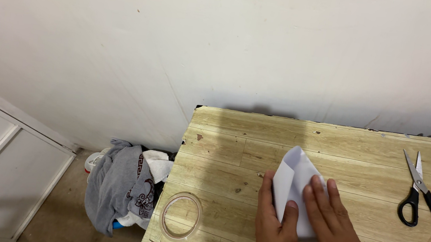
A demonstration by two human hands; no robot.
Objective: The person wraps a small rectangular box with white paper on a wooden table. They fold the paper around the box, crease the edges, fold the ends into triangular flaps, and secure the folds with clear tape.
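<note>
On the wooden table, right of the clear tape roll, lies a folded white paper sheet. It looks light, thin and easily creased, best held at its edges. Its long axis runs near to far, the open curled end pointing far. The right hand presses flat, fingers spread; the left hand pinches the left edge. Black-handled scissors lie far right.

Both hands press on a folded white paper sheet lying on the wooden table. Left hand holds its left edge, thumb up along the fold; right hand lies flat, fingers spread. Clear tape roll left of hands. Black-handled scissors at right. Grey clothing pile on floor.
</note>
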